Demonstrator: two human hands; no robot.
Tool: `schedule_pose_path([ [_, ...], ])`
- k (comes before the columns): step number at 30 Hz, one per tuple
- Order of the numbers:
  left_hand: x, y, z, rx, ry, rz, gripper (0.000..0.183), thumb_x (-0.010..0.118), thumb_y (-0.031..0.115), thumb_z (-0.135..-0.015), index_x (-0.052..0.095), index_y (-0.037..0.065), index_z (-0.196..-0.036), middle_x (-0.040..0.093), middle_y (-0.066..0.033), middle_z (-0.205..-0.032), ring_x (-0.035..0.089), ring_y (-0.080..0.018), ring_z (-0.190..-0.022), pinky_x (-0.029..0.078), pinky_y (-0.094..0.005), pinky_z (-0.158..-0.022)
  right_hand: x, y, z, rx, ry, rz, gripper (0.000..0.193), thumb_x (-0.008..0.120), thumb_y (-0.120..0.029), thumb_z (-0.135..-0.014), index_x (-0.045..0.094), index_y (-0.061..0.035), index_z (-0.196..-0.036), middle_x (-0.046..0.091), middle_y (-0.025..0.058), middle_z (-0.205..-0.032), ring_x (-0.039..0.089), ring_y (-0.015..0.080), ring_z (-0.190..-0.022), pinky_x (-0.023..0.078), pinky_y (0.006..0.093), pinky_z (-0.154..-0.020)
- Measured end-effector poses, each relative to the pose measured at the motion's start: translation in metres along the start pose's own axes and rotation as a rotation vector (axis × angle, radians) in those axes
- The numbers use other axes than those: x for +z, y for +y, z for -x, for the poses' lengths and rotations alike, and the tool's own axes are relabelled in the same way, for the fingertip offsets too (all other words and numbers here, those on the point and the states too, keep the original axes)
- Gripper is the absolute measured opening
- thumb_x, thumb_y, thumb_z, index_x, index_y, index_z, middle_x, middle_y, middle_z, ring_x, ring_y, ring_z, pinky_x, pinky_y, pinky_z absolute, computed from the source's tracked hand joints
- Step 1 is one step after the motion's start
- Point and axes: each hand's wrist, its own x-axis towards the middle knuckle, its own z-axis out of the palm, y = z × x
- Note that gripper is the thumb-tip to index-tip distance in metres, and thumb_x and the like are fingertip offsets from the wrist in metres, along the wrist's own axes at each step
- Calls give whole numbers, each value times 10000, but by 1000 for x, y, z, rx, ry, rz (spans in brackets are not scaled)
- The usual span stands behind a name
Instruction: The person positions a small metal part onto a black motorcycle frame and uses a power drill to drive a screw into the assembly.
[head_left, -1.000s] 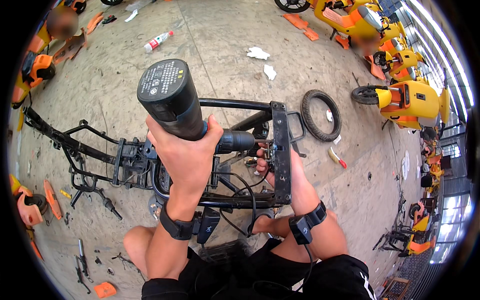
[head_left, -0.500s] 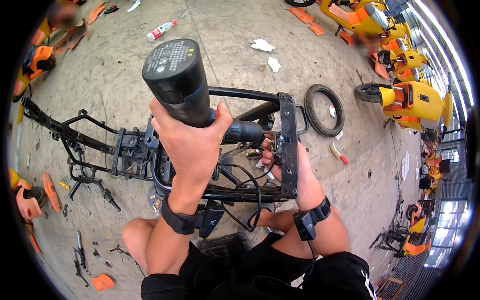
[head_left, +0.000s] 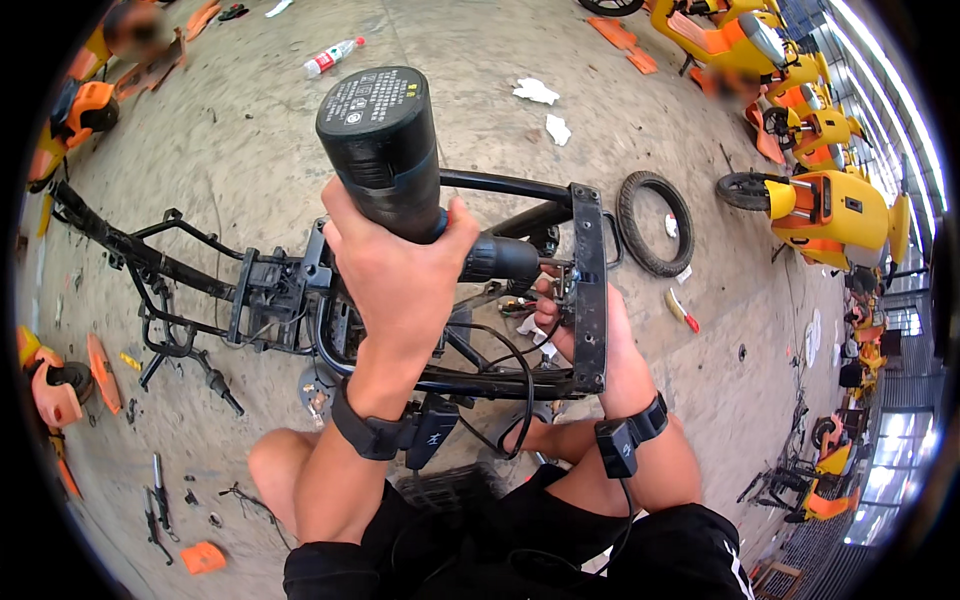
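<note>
My left hand (head_left: 402,275) is wrapped round the grip of a black cordless drill (head_left: 378,165), whose battery end points up toward me. The drill's nose (head_left: 503,258) faces right, its bit against a small metal fitting (head_left: 567,290) on the end plate (head_left: 591,290) of a black scooter frame (head_left: 265,295). From the other side of that plate, my right hand (head_left: 622,340) reaches round with its fingers curled at the fitting. The plate hides part of this hand. Black cables (head_left: 525,385) hang from the frame beside it.
A loose tyre (head_left: 655,222) lies right of the frame, near a red-handled brush (head_left: 682,310). Yellow scooters (head_left: 838,215) stand along the right. A plastic bottle (head_left: 335,57) and white scraps (head_left: 536,91) lie beyond. Orange panels (head_left: 103,373) and loose parts are scattered at left. Other people sit at the far edges.
The whole scene has shifted slightly to the right in view. My left hand keeps the drill at the fitting, and my right hand stays behind the end plate.
</note>
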Motion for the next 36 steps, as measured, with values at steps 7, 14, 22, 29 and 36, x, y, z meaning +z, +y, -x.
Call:
schedule_pose_path([
  [7, -1, -1, 2, 53, 88, 73, 654, 804, 151, -599, 461, -6, -1134, 552, -127, -981, 484, -304, -876, 408, -408, -774, -12, -2, -3, 48, -61, 8, 387, 429, -258, -921, 500, 27, -1172, 577, 140, -899, 511, 202, -698, 422, 307, -641],
  [14, -43, 9, -29, 330, 295, 109, 594, 776, 146, -595, 474, 11, -1089, 533, -122, -919, 507, -312, -830, 413, -411, -773, -16, -3, 2, 24, -31, 102, 410, 416, -326, -926, 526, 8, -1137, 578, 120, -827, 539, 226, -661, 439, 363, -655],
  [22, -137, -3, -30, 145, 642, 194, 118, 689, 90, -794, 619, -3, -816, 660, -78, -716, 615, -122, -605, 497, -242, -559, -41, 7, -18, -115, -91, 145, 354, 445, -303, -895, 547, -7, -1059, 503, 87, -672, 472, 218, -609, 385, 355, -677],
  [29, -173, -30, -42, 109, 803, 180, 161, 695, 59, -792, 565, -34, -809, 623, -97, -747, 614, -155, -603, 532, -279, -590, -51, 10, -21, -259, -180, 206, 389, 453, -337, -903, 531, -19, -1114, 503, 80, -683, 479, 213, -648, 392, 367, -681],
  [36, -176, -39, -45, 71, 765, 231, 164, 707, 77, -782, 570, -12, -791, 627, -80, -721, 619, -151, -588, 521, -269, -559, -46, 14, -17, -241, -261, 193, 354, 473, -335, -920, 526, -43, -1111, 479, 44, -677, 467, 183, -669, 397, 349, -732],
])
